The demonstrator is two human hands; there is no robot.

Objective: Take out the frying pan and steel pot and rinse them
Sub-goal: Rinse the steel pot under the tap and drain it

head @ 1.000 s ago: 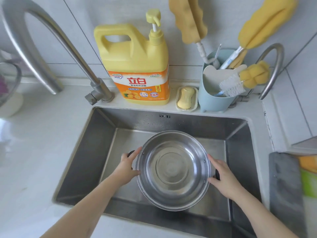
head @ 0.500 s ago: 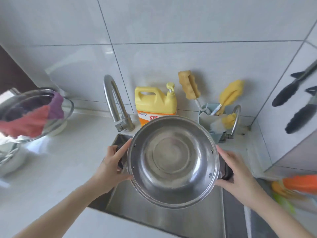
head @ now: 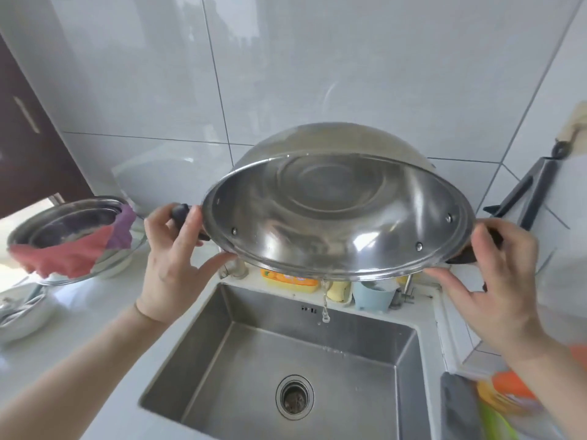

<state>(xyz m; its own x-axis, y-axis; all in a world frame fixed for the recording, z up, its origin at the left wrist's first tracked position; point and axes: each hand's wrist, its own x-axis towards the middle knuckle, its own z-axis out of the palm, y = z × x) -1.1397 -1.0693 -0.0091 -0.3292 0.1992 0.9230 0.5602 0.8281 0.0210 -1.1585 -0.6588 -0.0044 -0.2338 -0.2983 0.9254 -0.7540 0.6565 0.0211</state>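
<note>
Steel pot (head: 343,214) tilted above sink (head: 409,369), rim dripping, both hands' fingers (head: 187,227) gripping its handles

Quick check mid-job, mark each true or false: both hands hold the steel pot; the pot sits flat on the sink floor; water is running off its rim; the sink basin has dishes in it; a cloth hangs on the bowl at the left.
1. Both hands hold the steel pot: true; left hand and right hand grip its black handles.
2. Pot sits on the sink floor: false; it is raised and tilted above the basin.
3. Water runs off its rim: true; a trickle falls.
4. Basin holds dishes: false; only the drain shows.
5. Cloth hangs on the left bowl: true.
</note>
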